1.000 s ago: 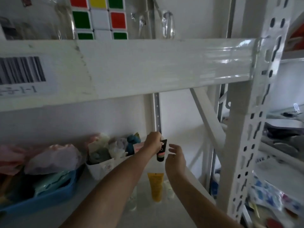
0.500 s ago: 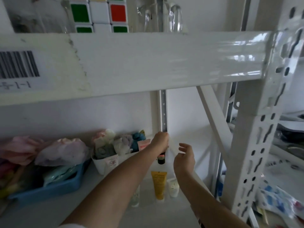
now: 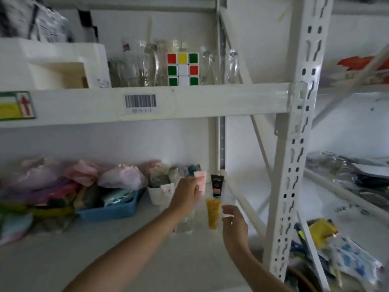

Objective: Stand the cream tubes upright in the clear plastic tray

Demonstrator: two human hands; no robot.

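Note:
A black cream tube (image 3: 216,185) stands upright at the back right of the clear plastic tray (image 3: 186,225), with no hand on it. In front of it stands a yellow tube (image 3: 213,213), and a pink tube (image 3: 200,182) stands to its left. My left hand (image 3: 185,193) is beside the pink tube with curled fingers. Motion blur hides whether it grips that tube. My right hand (image 3: 232,223) hovers just right of the yellow tube, fingers apart and holding nothing.
A white cup (image 3: 156,193) stuffed with cloth stands left of the tray, then a blue bin (image 3: 109,210) of packets. A shelf beam (image 3: 189,102) runs above. The white upright post (image 3: 292,165) and a diagonal brace (image 3: 242,199) stand close on the right.
My left hand let go of the black tube, which now stands in the tray, and shifted left to the pink tube. The camera pulled back and tilted up.

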